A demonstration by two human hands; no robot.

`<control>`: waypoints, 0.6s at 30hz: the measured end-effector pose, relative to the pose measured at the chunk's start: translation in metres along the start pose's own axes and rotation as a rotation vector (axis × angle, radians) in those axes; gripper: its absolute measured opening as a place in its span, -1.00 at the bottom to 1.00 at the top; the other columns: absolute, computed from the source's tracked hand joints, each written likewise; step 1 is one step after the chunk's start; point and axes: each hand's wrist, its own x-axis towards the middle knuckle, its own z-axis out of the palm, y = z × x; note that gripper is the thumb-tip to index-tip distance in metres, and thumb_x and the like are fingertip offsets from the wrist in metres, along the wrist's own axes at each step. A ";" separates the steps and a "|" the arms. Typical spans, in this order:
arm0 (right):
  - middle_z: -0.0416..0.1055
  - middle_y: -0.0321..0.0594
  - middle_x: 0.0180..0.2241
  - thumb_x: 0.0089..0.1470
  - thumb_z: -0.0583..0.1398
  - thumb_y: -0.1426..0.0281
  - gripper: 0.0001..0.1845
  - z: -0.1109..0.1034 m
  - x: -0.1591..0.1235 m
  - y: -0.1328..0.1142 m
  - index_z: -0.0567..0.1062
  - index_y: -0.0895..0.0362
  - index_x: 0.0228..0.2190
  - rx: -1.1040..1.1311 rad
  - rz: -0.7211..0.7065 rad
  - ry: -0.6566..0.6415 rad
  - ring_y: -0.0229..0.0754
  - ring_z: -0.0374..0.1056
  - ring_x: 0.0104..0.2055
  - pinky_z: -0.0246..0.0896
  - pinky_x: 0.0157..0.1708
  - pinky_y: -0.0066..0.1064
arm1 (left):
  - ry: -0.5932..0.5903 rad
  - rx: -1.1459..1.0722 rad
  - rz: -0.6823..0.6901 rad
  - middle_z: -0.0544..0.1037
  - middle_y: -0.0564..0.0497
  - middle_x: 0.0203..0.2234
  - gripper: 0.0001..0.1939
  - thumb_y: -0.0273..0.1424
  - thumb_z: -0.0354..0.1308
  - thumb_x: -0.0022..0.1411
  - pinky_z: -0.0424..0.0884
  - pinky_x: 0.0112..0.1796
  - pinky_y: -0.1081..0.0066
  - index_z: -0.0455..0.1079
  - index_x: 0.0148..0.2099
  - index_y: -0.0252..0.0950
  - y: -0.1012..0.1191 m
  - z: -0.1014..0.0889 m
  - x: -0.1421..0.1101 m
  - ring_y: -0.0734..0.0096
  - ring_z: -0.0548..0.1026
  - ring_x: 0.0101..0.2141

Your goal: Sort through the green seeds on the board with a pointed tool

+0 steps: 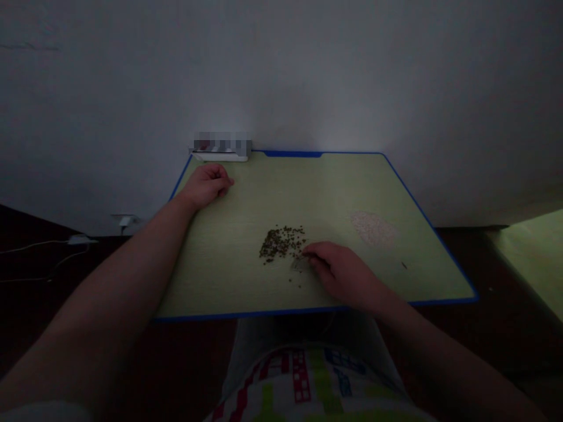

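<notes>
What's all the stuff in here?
Dark seeds: many, brownish, table's middle
Pale grains: one heap, whitish, table's right
Sliver: one, reddish-brown, table's right
Table: one, yellow-green, blue-edged, centre
Case: one, white, back-left corner
Plug: one, white, left wall
Cabled adapter: one, white, far left
Wall: one, grey, behind
Floor: one, dark, below
Surface: one, pale green, right edge
Shirt: one, multicoloured, bottom
Left hand: one, bare, table's left
Right hand: one, bare, by seeds

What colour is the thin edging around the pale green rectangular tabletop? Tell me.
The thin edging is blue; see the head view.
</notes>
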 end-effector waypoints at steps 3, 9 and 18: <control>0.62 -0.02 -0.08 0.25 0.09 0.52 -0.66 0.002 0.003 -0.010 0.60 0.17 -0.05 0.021 -0.007 -0.072 -0.02 0.53 -0.05 0.41 0.02 -0.18 | -0.003 0.004 0.012 0.32 0.13 -0.75 -0.77 -0.46 0.25 -0.02 0.09 -0.61 0.47 0.22 -0.55 -0.23 -0.003 -0.001 0.001 0.58 0.22 -0.70; 0.62 -0.05 -0.13 0.24 0.10 0.54 -0.69 -0.004 -0.004 -0.021 0.60 0.17 -0.11 0.070 0.012 -0.202 -0.04 0.50 -0.10 0.36 -0.03 -0.22 | -0.006 0.026 0.021 0.31 0.14 -0.74 -0.76 -0.44 0.24 0.02 0.10 -0.60 0.47 0.21 -0.54 -0.23 -0.002 0.000 0.000 0.59 0.21 -0.69; 0.61 -0.08 -0.20 0.23 0.11 0.55 -0.74 -0.009 -0.027 -0.022 0.59 0.16 -0.17 0.104 0.064 -0.252 -0.07 0.49 -0.17 0.32 -0.12 -0.27 | 0.005 0.045 0.020 0.33 0.13 -0.74 -0.77 -0.41 0.26 -0.01 0.08 -0.60 0.48 0.24 -0.54 -0.24 0.000 0.000 -0.001 0.60 0.20 -0.69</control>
